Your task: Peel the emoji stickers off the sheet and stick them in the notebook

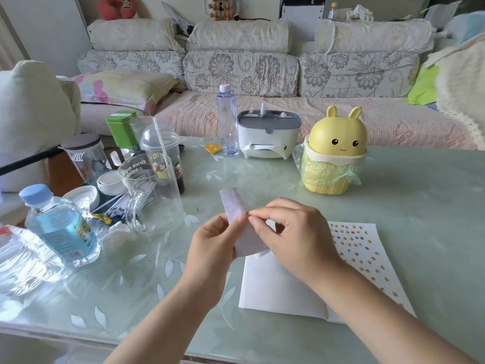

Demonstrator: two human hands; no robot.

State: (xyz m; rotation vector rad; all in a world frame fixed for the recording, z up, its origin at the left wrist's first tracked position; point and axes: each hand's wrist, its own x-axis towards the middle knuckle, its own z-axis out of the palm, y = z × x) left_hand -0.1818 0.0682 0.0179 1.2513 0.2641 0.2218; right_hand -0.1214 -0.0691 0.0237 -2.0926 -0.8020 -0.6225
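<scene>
Right-hand fingers pinched together at the edge of the sticker sheet, mid-frame; a speck of orange shows at the pinch, likely a sticker, too small to be sure. Left-hand fingers clamped on the same sheet from the left side, holding it up off the worktop, its plain back toward the camera

Step in hand, by my reading: lifting one sticker free. Best done with the left hand keeping the sheet taut close to the pinch while the right hand peels slow and low, so the sticker does not curl onto itself

Notebook lies open just below the hands, lower centre-right; right page already dotted with many stickers, left page bare and partly under the right forearm. Short path down to it, nothing between

Left of frame is crowded: glass jug, lidded cup, water bottle, all near the left elbow's sweep. Yellow rabbit bin upper right, well apart
</scene>
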